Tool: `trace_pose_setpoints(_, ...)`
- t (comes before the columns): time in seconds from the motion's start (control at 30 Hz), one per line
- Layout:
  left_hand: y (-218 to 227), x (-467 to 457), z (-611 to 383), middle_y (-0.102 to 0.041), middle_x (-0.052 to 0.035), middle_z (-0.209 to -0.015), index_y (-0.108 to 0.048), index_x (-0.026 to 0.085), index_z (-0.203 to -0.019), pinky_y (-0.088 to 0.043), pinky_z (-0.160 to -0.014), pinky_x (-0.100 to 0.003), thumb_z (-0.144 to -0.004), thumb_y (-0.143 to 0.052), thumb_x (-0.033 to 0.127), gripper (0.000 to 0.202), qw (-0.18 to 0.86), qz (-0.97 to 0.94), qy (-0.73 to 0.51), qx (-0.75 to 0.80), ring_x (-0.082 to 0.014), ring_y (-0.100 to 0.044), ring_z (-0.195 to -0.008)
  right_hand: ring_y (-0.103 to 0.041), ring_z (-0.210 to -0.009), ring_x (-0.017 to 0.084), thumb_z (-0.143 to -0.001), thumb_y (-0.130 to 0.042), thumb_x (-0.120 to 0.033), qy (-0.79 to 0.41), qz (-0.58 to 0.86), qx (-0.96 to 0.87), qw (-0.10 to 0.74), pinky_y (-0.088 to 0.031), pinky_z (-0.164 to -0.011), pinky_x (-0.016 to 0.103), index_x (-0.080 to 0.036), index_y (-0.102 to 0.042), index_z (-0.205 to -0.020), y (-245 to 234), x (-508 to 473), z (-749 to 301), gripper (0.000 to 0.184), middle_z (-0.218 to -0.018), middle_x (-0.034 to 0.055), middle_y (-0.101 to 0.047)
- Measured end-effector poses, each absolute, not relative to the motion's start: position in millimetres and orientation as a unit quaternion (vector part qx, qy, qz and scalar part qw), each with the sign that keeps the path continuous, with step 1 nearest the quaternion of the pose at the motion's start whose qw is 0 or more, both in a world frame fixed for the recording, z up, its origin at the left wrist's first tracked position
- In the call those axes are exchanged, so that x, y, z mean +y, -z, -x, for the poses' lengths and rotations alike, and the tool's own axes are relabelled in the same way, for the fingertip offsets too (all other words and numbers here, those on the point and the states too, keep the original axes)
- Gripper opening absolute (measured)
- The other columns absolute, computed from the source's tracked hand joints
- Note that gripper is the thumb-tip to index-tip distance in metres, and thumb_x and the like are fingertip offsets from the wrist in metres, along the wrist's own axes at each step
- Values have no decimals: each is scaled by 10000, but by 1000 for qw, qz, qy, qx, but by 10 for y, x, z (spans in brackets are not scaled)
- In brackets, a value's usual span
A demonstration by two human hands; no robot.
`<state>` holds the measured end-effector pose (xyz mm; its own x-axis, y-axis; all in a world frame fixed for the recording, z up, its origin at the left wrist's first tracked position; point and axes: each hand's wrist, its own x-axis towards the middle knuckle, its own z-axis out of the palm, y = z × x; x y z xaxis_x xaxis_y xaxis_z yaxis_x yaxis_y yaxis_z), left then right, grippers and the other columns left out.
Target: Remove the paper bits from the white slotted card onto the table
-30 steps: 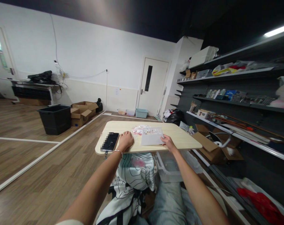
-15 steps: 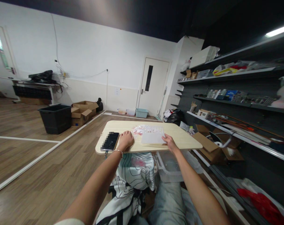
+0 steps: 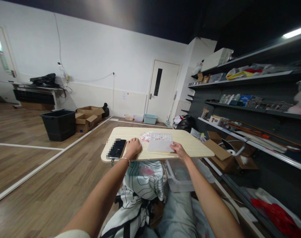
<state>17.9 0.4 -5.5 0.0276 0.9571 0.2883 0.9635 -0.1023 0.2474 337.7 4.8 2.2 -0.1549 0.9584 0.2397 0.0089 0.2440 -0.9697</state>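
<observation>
A small light wooden table [image 3: 195,147] stands in front of me over my lap. My left hand [image 3: 133,148] rests on it as a closed fist, beside a dark phone [image 3: 117,148] at the table's left end. My right hand [image 3: 178,150] grips the near right corner of a white sheet or flat tray [image 3: 160,145] lying at the table's middle. Behind that sheet lies a heap of small white and pink pieces [image 3: 147,136]. What the fist holds, if anything, is hidden.
A clear plastic bin [image 3: 180,175] sits on the floor under the table's right side. Dark shelves [image 3: 252,109] full of goods run along the right, with open cardboard boxes [image 3: 222,152] below. A black crate [image 3: 59,125] and more boxes [image 3: 87,119] stand far left. A white door [image 3: 162,91] is behind.
My right hand has turned and shifted the white sheet slightly on the table. My left fist and the phone have stayed put.
</observation>
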Motion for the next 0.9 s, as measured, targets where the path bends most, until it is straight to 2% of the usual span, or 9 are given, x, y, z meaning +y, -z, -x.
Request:
trace_pose_setpoints(0.1,63,10,-175,-631,-191,-1391,-631,132,-1243,-383,-1081,-448,-1030,-293,314,439,9,719,191,-669,-307,-559,-1303,-750,-834,257,-566,-938,-549,-455,404,-608,510,-618,-825,388,-188,-803,-977,0,65,-3355,564,-882,80,-805)
trace_pose_setpoints(0.23,68,18,-174,-631,-193,-1390,-633,122,-1243,-393,-1072,-457,-1028,-289,317,450,15,720,188,-668,-312,-563,-1295,-736,-828,268,-521,-935,-601,-451,414,-634,472,-600,-824,415,-164,-803,-937,13,72,-3333,618,-882,84,-802)
trace_pose_setpoints(0.43,59,3,-181,-635,-192,-1385,-635,122,-1249,-403,-1066,-455,-1022,-286,303,453,15,718,191,-670,-311,-564,-1294,-703,-804,248,-576,-898,-567,-455,419,-655,434,-565,-748,363,-153,-797,-908,-24,40,-3370,540,-869,76,-783)
trace_pose_setpoints(0.7,35,-24,-172,-631,-191,-1394,-630,124,-1257,-401,-1072,-462,-1015,-286,293,453,10,719,184,-670,-309,-563,-1297,-665,-709,219,-579,-877,-529,-472,437,-661,387,-532,-631,308,-145,-784,-847,-69,25,-3457,477,-739,50,-742)
trace_pose_setpoints(0.9,21,-35,-179,-629,-193,-1400,-634,128,-1255,-392,-1087,-467,-1025,-277,303,459,9,715,190,-673,-311,-556,-1308,-717,-790,224,-592,-902,-534,-484,410,-612,473,-592,-736,328,-179,-806,-902,-85,-43,-3429,481,-841,67,-783)
